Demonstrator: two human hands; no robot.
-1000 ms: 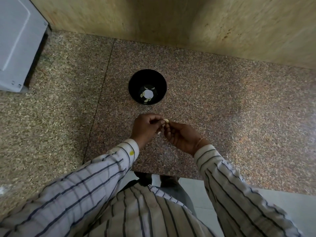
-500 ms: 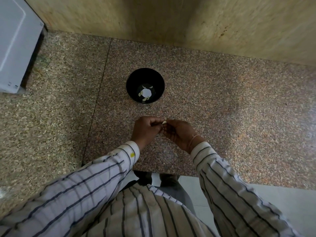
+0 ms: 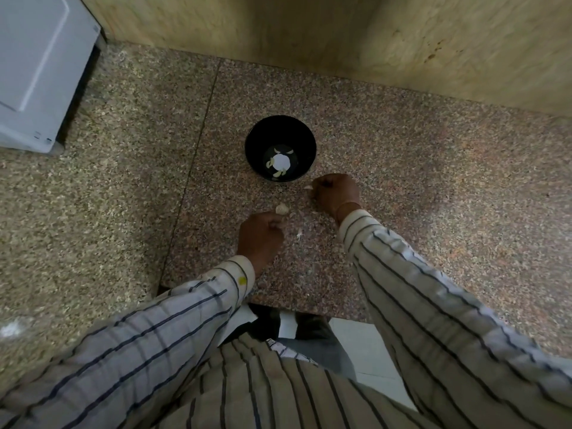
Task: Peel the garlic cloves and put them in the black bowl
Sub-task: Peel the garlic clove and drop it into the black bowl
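Desk (image 3: pixel 433 181): speckled granite, seam running down left of centre. Wall (image 3: pixel 309 41) behind it, tan stone. White appliance (image 3: pixel 37 72) in the far-left corner, partly out of frame. Striped sleeves come in from the bottom, left sleeve (image 3: pixel 173 320) and right sleeve (image 3: pixel 433 289).

Bowl (image 3: pixel 257 144): black, upright on the desk, centre-back, just beyond both hands. Inside it are a few peeled cloves (image 3: pixel 280 173) lying round a white disc (image 3: pixel 281 161) at the bottom.

Right hand (image 3: pixel 335 196): knuckles up, fingers curled, pinching a pale clove (image 3: pixel 308 187) at the fingertips. It sits just beside the bowl's near-right rim, outside it, not over the opening.

Left hand (image 3: pixel 261 233): nearer the body, below the bowl, apart from the right hand. Fingers curled, holding a pale garlic piece (image 3: pixel 282 209) that sticks out past the fingertips. Too blurred to say whether it is skin or bulb.

Small white peel scrap (image 3: pixel 299 234) lies on the desk between the hands.
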